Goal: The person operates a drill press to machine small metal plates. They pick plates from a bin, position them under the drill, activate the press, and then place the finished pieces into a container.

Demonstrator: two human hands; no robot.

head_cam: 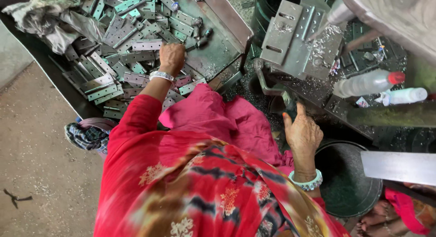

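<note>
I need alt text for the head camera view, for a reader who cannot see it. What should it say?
Seen from above, a person in red clothing reaches the left hand into a tray heaped with flat metal hinges, while the right hand is raised near a metal jig covered in shavings. Plastic bottles lie at right, above a dark bucket.

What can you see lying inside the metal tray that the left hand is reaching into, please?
The metal tray holds a heap of flat metal hinges and a crumpled rag. The left hand rests on the heap; whatever lies beneath is hidden.
</note>
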